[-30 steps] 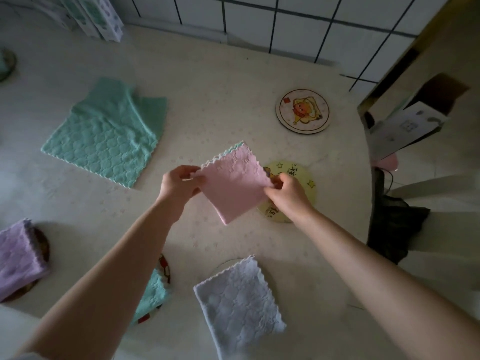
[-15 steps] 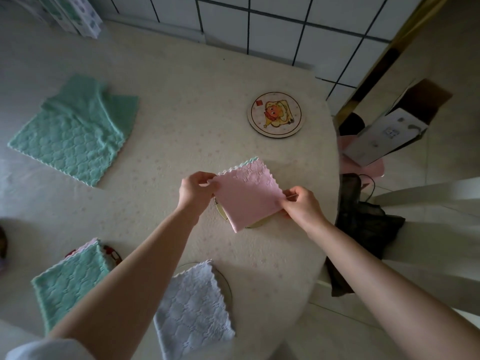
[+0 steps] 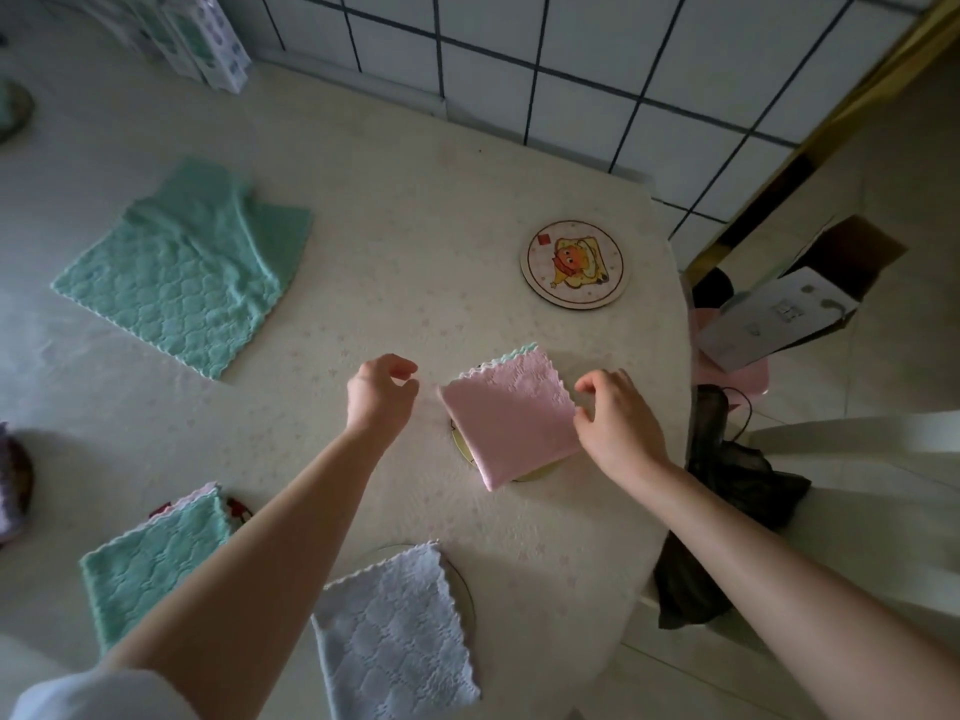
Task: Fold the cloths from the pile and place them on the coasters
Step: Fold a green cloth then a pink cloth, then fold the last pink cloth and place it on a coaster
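Observation:
A folded pink cloth [image 3: 511,414] lies on a yellow coaster [image 3: 459,443] whose rim peeks out at its left and lower edges. My left hand [image 3: 381,391] hovers just left of the cloth, fingers loosely curled and holding nothing. My right hand [image 3: 615,418] hangs at the cloth's right edge, fingers relaxed; touch cannot be told. A bare round coaster [image 3: 571,263] with a cartoon print sits further back. The green cloth pile [image 3: 187,267] lies spread at the left. A folded green cloth [image 3: 150,558] and a folded white cloth [image 3: 389,631] each cover a coaster near me.
The table edge [image 3: 680,356] curves away at the right, with a dark bag [image 3: 727,506] and a cardboard box [image 3: 779,314] beyond it. Boxes [image 3: 208,39] stand at the tiled back wall. A purple cloth [image 3: 8,491] shows at the far left edge.
Both hands lowered the pink cloth onto the yellow coaster and let go of it. The left hand has drawn back to the left; the right hand has opened at the cloth's edge.

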Demonstrator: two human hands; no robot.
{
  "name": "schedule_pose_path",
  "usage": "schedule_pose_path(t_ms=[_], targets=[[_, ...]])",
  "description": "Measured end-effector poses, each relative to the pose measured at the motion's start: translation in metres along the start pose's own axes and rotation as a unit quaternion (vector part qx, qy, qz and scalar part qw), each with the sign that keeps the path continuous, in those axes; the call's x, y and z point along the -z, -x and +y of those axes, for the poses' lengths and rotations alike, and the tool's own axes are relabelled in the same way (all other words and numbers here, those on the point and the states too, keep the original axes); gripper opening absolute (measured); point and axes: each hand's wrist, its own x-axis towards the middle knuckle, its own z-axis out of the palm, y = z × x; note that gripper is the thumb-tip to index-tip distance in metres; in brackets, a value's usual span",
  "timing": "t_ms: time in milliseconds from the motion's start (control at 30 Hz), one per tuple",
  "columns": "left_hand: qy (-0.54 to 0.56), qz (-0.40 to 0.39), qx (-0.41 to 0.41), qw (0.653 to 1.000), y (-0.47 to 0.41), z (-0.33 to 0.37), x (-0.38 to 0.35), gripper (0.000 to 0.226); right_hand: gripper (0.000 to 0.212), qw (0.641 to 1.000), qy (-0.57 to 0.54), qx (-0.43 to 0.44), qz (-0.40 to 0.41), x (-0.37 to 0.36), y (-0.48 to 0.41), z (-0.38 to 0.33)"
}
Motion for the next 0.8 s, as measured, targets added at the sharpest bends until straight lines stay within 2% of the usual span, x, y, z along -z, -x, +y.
schedule_pose_path(t_ms=[100, 300, 500, 633, 800], targets=[[-0.008, 0.018, -0.007, 1.0, -0.012, -0.011, 0.027, 0.02, 0.023, 0.997, 0.029, 0.069, 0.004, 0.005, -0.014, -0.031], [-0.047, 0.053, -0.013, 0.997, -0.035, -0.048, 0.084, 0.023, 0.024, 0.98, 0.058, 0.187, -0.048, -0.009, -0.049, -0.107], [-0.137, 0.068, -0.035, 0.988, -0.059, -0.088, 0.127, 0.029, 0.027, 0.952, 0.097, 0.278, -0.087, -0.044, -0.097, -0.19], [-0.212, 0.076, -0.079, 0.971, -0.079, -0.102, 0.142, 0.033, 0.035, 0.915, 0.144, 0.362, -0.101, -0.066, -0.134, -0.237], [-0.265, 0.08, -0.154, 0.949, -0.102, -0.112, 0.144, 0.042, 0.044, 0.852, 0.26, 0.451, -0.062, -0.094, -0.178, -0.28]])
